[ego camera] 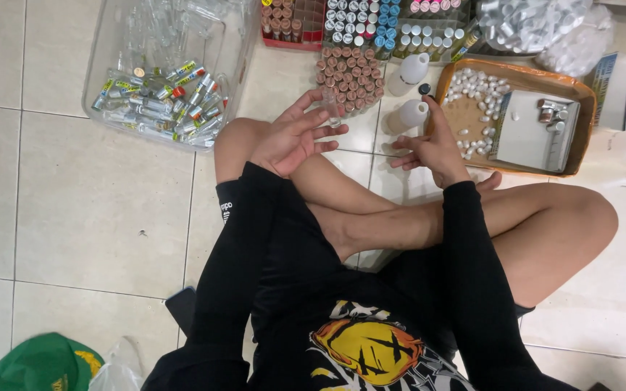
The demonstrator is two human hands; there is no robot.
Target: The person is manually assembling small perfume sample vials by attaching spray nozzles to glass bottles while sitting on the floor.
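Left hand (291,137) pinches 1 clear vial (332,116) over the floor; right hand (432,148) grips a white bottle (409,114). Finished vials fill the bin (103,43); many caps (472,83) remain in the tray (585,98).

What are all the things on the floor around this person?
clear bin: one, see-through, top left, holds many labelled vials
small clear vial: one, in left hand
brown-capped vials: many, clustered top centre
vial trays: several, red, white, blue caps, top centre
white squeeze bottles: two, by right hand
brown tray: one, right, holds white caps and a white box
bag of silver caps: one, top right
green cap: one, bottom left
left hand: holds vial
right hand: touches a bottle
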